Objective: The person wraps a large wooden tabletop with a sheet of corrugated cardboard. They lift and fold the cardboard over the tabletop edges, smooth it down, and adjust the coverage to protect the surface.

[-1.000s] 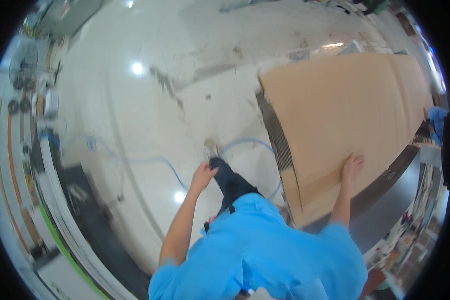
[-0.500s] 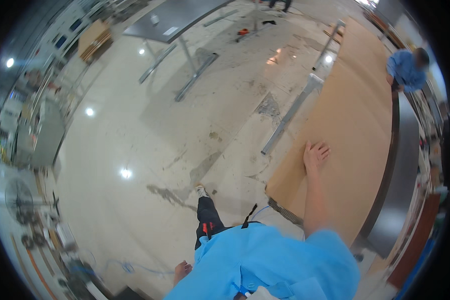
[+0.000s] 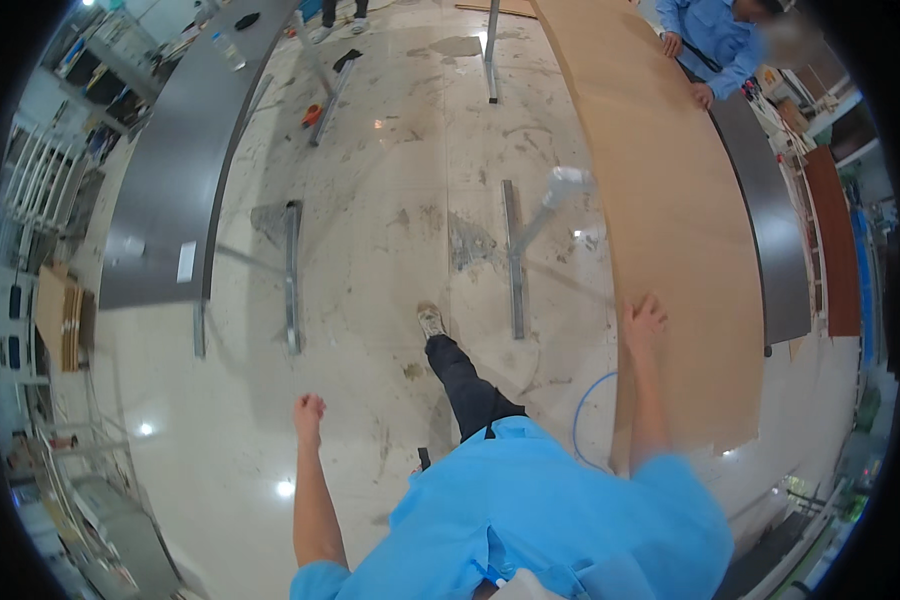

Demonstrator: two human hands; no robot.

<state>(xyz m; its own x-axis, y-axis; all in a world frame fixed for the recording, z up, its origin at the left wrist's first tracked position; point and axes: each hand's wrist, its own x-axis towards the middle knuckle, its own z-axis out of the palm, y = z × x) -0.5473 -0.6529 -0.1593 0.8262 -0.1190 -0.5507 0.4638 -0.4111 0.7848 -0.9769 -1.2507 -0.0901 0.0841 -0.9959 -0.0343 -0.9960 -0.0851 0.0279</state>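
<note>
My right hand (image 3: 646,322) lies flat near the left edge of a long brown cardboard sheet (image 3: 670,215), palm down and fingers spread. The sheet rests on a table at my right and hangs past its near end. My left hand (image 3: 310,412) is held out over the floor at my left, its fingers curled in, and nothing shows in it. Across the sheet a co-worker in a blue shirt (image 3: 715,45) leans over, hands at the sheet's far right edge. A dark panel (image 3: 770,240) shows along that side.
A dark-topped table (image 3: 170,170) stands at left with a plastic bottle (image 3: 228,52) and a white label (image 3: 186,262) on it. Metal table legs (image 3: 513,260) reach the floor on both sides. A blue hose (image 3: 578,420) curls beside the cardboard. Another person's feet (image 3: 340,28) are far ahead.
My view has turned right and I have stepped forward. My left arm has swung forward into fuller view. The right hand stays on the cardboard. The co-worker now has a hand on its edge.
</note>
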